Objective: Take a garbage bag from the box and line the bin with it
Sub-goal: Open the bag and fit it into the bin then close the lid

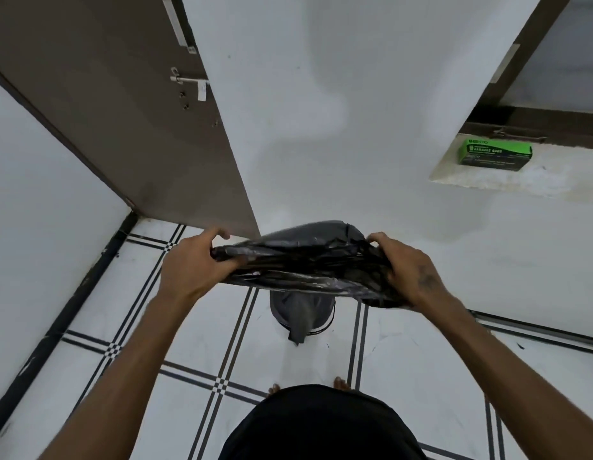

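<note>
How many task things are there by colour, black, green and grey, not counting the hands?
Black: 1, the garbage bag stretched between the left hand and right hand.
Green: 1, the box on the ledge.
Grey: 1, the bin on the floor under the bag.
Total: 3.

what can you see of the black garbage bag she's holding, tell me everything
The garbage bag is thin, glossy black plastic, crinkled and bunched into a wide horizontal band. The left hand grips one end and the right hand the other, stretching it between them. A puffed fold rises at its top edge. It is held in the air above the bin on the floor, not yet inside it.
</note>
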The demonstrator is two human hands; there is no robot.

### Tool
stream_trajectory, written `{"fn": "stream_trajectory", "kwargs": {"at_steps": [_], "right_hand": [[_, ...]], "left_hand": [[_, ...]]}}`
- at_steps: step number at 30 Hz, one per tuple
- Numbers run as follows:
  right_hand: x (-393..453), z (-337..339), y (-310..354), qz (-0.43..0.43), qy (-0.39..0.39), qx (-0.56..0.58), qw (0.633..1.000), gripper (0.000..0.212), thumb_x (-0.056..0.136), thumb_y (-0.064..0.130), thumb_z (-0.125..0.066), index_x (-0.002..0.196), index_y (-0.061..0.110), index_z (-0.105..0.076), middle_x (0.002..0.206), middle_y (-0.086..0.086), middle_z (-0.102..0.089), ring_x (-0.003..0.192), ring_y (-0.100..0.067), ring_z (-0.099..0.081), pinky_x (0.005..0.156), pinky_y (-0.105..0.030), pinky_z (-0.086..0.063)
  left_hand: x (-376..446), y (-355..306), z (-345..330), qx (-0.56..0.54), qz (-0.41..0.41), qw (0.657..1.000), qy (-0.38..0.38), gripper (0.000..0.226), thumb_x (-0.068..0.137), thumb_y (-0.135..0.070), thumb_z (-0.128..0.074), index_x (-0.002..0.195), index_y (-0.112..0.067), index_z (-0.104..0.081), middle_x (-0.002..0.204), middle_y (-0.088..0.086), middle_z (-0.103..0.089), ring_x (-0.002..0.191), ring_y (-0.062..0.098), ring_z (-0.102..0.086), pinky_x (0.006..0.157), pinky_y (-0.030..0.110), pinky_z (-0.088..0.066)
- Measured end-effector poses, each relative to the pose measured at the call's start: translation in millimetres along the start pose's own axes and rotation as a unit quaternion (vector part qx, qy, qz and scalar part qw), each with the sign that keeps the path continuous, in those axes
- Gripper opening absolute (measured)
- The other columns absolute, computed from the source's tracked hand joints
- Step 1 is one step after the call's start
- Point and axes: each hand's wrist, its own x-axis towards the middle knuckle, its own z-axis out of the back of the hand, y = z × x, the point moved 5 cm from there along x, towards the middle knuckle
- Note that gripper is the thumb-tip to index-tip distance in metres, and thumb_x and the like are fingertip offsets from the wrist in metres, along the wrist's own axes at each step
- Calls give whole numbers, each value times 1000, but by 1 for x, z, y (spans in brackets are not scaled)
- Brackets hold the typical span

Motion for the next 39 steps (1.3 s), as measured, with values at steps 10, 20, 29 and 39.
{"fn": "stream_trajectory", "kwargs": {"at_steps": [10, 20, 29, 39], "right_hand": [[7, 5, -6, -17, 9, 123, 992, 68, 79, -7, -54, 120, 43, -34, 138, 8, -46, 113, -19, -59, 85, -38, -52], [8, 1, 32, 14, 107, 59, 992, 63, 78, 20, -57, 132, 51, -48, 119, 13, -61, 90, -18, -63, 66, -27, -49], [53, -1, -21, -231, 5, 123, 965, 29, 81, 10, -56, 108, 7, -67, 103, -17, -71, 87, -32, -63, 72, -32, -49], [31, -19, -7, -108, -124, 74, 984, 43, 86, 4, -51, 125, 18, -40, 95, -6, -57, 71, -31, -57, 61, -36, -41]], "left_hand": [[13, 27, -43, -98, 114, 984, 95, 26, 83, -11, -53, 94, -25, -72, 90, 2, -73, 88, 29, -65, 75, 35, -51], [27, 26, -50, -225, 143, 961, 76, 22, 84, -13, -54, 96, -21, -70, 94, 2, -73, 89, 25, -67, 78, 37, -53], [24, 2, -36, -101, 63, 993, 1, 29, 86, -7, -58, 103, -24, -73, 99, 4, -75, 93, 27, -68, 73, 29, -48], [-1, 13, -46, -79, -48, 991, -98, 54, 81, 6, -49, 128, -19, -59, 119, 5, -63, 109, 26, -59, 89, 37, -51]]}}
